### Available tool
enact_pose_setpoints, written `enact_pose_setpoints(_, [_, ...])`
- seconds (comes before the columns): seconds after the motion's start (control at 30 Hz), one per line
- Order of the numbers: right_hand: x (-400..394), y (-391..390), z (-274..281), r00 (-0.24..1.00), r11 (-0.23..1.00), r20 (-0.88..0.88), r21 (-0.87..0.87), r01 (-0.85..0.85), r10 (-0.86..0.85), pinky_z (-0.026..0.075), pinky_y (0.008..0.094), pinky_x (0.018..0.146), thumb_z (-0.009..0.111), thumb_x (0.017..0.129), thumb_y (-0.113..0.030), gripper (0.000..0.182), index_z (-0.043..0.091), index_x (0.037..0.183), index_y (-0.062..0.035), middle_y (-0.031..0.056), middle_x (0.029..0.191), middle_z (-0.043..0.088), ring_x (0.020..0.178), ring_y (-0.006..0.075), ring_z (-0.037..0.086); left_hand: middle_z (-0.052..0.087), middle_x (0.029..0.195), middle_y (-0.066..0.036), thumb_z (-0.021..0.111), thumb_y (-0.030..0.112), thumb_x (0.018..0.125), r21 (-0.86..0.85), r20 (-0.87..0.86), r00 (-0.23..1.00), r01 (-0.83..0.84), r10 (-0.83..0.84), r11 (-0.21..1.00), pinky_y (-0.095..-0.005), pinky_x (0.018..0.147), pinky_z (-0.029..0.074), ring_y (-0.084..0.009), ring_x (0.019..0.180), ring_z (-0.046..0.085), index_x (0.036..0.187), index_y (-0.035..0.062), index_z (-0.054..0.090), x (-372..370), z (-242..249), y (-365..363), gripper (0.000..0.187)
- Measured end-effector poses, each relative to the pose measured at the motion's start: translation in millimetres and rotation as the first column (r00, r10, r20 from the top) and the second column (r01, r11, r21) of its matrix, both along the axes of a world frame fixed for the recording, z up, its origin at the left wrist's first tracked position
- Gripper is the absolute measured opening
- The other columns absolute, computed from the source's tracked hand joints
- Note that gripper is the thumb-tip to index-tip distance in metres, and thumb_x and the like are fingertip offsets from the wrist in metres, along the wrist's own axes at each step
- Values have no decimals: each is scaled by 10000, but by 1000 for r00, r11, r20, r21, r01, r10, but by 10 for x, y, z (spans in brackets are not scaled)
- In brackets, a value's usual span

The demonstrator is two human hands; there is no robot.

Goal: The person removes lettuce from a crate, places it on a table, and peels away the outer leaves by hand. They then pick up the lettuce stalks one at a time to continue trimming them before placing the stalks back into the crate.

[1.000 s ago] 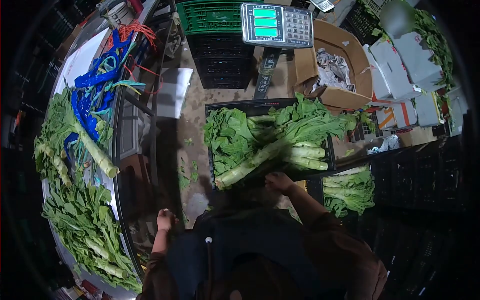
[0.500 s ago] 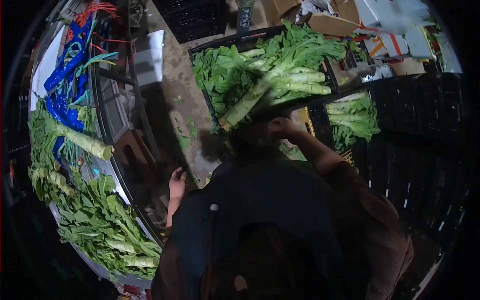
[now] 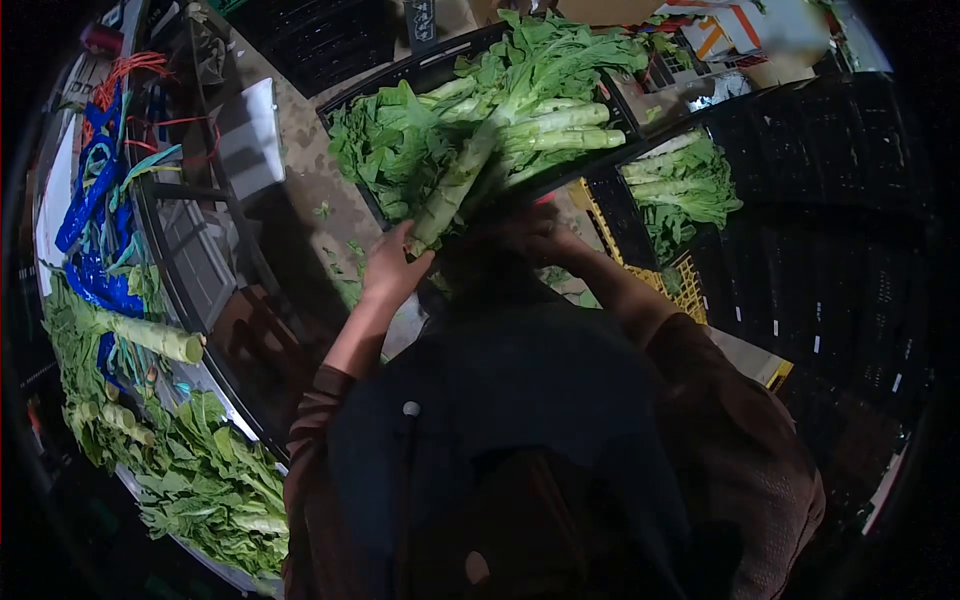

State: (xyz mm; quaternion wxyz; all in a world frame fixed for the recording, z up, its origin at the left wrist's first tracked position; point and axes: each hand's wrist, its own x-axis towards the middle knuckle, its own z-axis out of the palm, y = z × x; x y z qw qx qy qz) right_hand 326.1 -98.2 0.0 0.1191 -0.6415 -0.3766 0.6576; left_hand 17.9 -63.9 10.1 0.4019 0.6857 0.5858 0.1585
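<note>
A celtuce stalk (image 3: 450, 195) slants over the front edge of the black crate (image 3: 335, 110), its cut end toward me. My left hand (image 3: 393, 265) is closed around that lower end, thumb on the near side. In deep shadow to its right, my right hand (image 3: 540, 238) is curled at the crate's near edge. Whatever it holds is too dark to make out, though a small red patch (image 3: 545, 199) shows just above it. More leafy celtuce (image 3: 565, 122) fills the crate, stems pointing right.
On the left, a metal-edged table bears celtuce (image 3: 160, 335), leaves (image 3: 210, 465) and blue straps (image 3: 100, 200). Another bunch of celtuce (image 3: 685, 190) lies right, by a yellow crate (image 3: 683, 290). Stacked black crates (image 3: 830, 230) stand at far right. Cartons (image 3: 730, 30) are at the back.
My left hand has come up from low beside the table and taken hold of the stalk's lower end. My right hand has shifted slightly left and up; the view has shifted too.
</note>
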Motion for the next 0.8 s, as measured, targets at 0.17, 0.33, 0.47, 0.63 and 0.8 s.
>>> enact_pose_setpoints(0.17, [360, 611, -94, 879, 901, 430, 265, -343, 208, 493, 361, 708, 553, 837, -190, 261, 600, 1059, -63, 139, 873, 633, 784, 272, 613, 508, 1240, -189, 739, 301, 699, 0, -236, 970, 52, -51, 999, -421, 942, 409, -357, 1117, 490, 1327, 82, 413, 462, -83, 185, 741])
enact_pose_setpoints(0.33, [969, 1405, -578, 650, 696, 743, 384, -607, 157, 477, 477, 801, 526, 808, -145, 321, 551, 1123, -84, 186, 1066, 605, 966, 411, 564, 498, 1208, -190, 769, 324, 658, -92, -427, 904, -25, -16, 995, -419, 913, 435, -352, 1122, 487, 1350, 76, 349, 944, -221, 467, 847])
enact_pose_setpoints(0.47, [1119, 1803, -641, 433, 520, 866, 256, -815, 252, 454, 517, 860, 514, 842, -144, 340, 522, 1179, -103, 164, 1205, 532, 1096, 399, 503, 511, 1162, -191, 736, 304, 682, -176, -534, 845, -126, 13, 976, -432, 860, 468, -366, 1065, 530, 1314, 126, 372, 1039, -420, 605, 751])
enact_pose_setpoints(0.63, [1192, 2124, -1145, 138, 286, 895, 12, -958, 425, 464, 523, 824, 498, 914, -209, 332, 508, 1241, -153, 144, 1238, 514, 1050, 371, 517, 500, 1251, -154, 624, 242, 723, -74, -405, 906, -165, 121, 984, -411, 817, 488, -326, 1038, 568, 1241, 170, 470, 1020, -12, 613, 546])
enact_pose_setpoints(0.8, [1190, 2392, -1574, 47, 391, 768, -272, -879, 639, 428, 450, 918, 487, 853, -164, 298, 572, 1112, -45, 185, 1183, 546, 1060, 352, 533, 654, 964, -175, 695, 260, 647, -183, -262, 941, -264, 212, 947, -373, 786, 489, -347, 904, 620, 1298, 90, 465, 842, 436, 459, 710])
